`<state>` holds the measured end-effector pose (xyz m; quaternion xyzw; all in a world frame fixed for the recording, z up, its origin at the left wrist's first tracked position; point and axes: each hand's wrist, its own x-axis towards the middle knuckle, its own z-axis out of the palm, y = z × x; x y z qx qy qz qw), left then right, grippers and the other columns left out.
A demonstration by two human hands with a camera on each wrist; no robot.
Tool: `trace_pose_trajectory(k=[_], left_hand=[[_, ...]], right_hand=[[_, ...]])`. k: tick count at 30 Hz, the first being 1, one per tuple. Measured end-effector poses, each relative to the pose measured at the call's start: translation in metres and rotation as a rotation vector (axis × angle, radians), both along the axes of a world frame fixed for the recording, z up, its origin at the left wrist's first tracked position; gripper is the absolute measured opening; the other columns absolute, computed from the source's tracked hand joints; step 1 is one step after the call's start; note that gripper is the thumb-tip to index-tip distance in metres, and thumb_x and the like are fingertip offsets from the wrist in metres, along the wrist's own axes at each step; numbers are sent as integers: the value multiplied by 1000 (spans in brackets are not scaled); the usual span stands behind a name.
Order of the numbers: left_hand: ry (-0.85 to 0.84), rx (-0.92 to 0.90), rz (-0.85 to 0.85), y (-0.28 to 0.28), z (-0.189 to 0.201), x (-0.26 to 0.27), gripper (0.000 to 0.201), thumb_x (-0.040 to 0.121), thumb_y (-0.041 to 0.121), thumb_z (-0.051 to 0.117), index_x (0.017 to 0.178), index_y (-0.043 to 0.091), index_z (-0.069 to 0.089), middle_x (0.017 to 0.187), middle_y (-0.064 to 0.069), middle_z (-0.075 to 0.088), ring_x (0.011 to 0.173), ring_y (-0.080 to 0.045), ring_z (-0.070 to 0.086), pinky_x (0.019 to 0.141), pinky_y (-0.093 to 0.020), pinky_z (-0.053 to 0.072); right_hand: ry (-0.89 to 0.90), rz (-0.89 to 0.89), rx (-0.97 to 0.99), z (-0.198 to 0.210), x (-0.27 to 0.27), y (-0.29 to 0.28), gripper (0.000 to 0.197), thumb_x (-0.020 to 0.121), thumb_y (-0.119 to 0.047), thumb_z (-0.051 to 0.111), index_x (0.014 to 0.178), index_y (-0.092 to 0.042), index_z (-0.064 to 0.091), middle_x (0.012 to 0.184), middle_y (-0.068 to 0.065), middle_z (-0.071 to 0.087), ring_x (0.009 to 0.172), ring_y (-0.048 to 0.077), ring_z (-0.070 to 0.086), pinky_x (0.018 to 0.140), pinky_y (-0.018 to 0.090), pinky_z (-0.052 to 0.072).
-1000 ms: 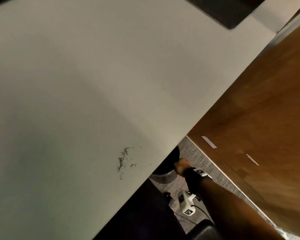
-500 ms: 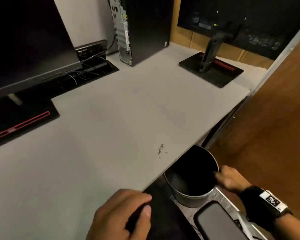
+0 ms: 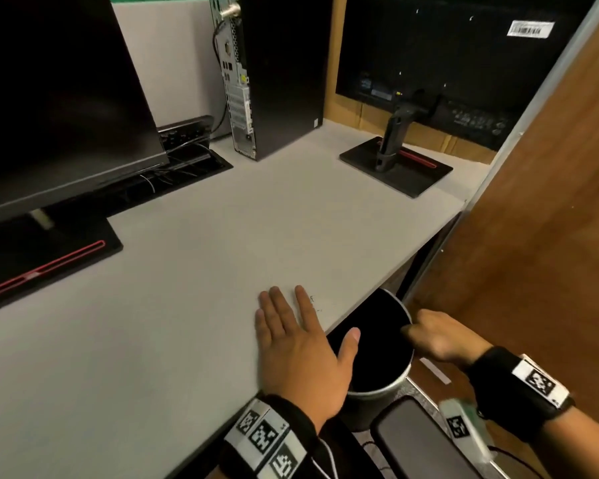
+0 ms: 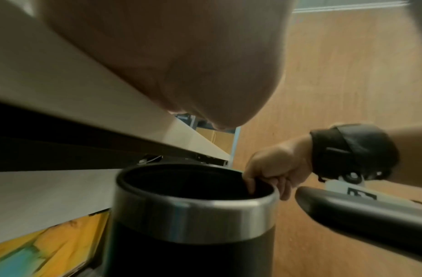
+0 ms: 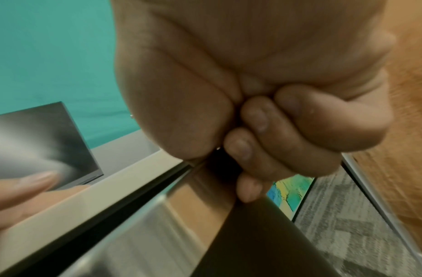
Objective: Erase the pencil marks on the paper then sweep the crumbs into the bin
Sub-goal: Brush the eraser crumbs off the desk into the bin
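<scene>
On grey desk (image 3: 204,271) beside wooden partition (image 3: 540,219): monitors, tower.

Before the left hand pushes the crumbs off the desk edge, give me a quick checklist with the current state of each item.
1. Bin mouth under the desk edge: ok, it sits partly beneath the edge.
2. Right hand steadies the bin: ok, fingers hook over the rim.
3. Left hand flat on the desk, fingers straight: ok.
4. Crumbs between hand and edge: ok, a few specks show beside the fingers.
5. All crumbs gathered: cannot tell, the hand covers part of the desk.
6. Bin mouth open: ok, no lid in view.
</scene>
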<state>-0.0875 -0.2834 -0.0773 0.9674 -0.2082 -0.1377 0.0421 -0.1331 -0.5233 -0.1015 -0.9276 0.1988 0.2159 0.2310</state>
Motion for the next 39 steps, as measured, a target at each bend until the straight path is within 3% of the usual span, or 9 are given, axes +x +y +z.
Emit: trace_pose_trajectory(k=[4, 8, 11, 15, 20, 25, 30, 34, 39], left_hand=[[27, -47, -78, -21, 0, -4, 100, 91, 79, 4, 155, 7, -22, 157, -31, -28, 147, -41, -30, 122, -52, -12], [77, -269, -349, -33, 1, -13, 97, 93, 79, 16, 160, 15, -12, 165, -15, -22, 151, -26, -26, 124, -42, -10], [29, -392, -306, -28, 6, -4, 88, 98, 73, 18, 161, 19, -11, 165, -6, -24, 150, -18, -28, 125, -39, -7], [-42, -181, -113, -30, 0, 11, 94, 95, 75, 10, 159, 10, -15, 163, -22, -23, 150, -33, -27, 124, -47, -9], [4, -288, -420, -41, -1, 1, 89, 97, 73, 18, 161, 17, -8, 168, -10, -15, 153, -23, -21, 125, -41, -6], [-41, -96, -120, -34, -2, 16, 99, 90, 81, 9, 158, 13, -17, 161, -27, -25, 148, -38, -29, 123, -51, -11], [112, -302, -486, -35, 7, 7, 91, 96, 76, 22, 161, 22, -11, 168, -9, -17, 152, -21, -22, 124, -36, -10], [-50, -234, -296, -36, 3, 17, 93, 94, 78, 12, 161, 17, -10, 164, -17, -22, 149, -29, -29, 124, -45, -12], [86, -295, -576, -45, 4, 1, 87, 99, 71, 20, 161, 16, -3, 169, -11, -11, 154, -22, -18, 125, -38, -9]], right_hand=[[-12, -12, -3, 2, 3, 2, 41, 95, -24, 48, 58, -13, 36, 60, 4, 39, 52, 15, 36, 54, 33, 30], [-4, 30, -6, 6, 2, 3, 44, 94, -31, 45, 55, -12, 36, 58, 3, 38, 51, 15, 36, 57, 35, 32], [-11, -8, 5, 8, 0, 1, 42, 95, -30, 45, 58, -11, 40, 63, 9, 44, 54, 17, 39, 59, 38, 35], [-17, -39, 32, 10, -5, 0, 38, 97, -24, 49, 62, -11, 38, 65, 11, 36, 50, 14, 31, 56, 36, 29], [10, -30, 21, 5, -6, -3, 37, 95, -27, 47, 65, -7, 46, 66, 9, 47, 56, 16, 41, 54, 30, 31], [1, -69, 19, 7, -9, -1, 35, 97, -25, 49, 66, -10, 41, 66, 6, 40, 51, 12, 33, 50, 26, 25], [23, -68, 14, 5, -4, -3, 41, 94, -35, 46, 69, -2, 51, 71, 10, 51, 57, 14, 42, 52, 26, 30], [16, -77, 9, 5, -3, -1, 34, 95, -29, 49, 67, -9, 48, 72, 9, 52, 58, 15, 43, 52, 27, 31], [34, -44, -1, 3, -1, 0, 38, 91, -41, 41, 69, -11, 52, 70, 4, 52, 60, 12, 44, 55, 26, 35]])
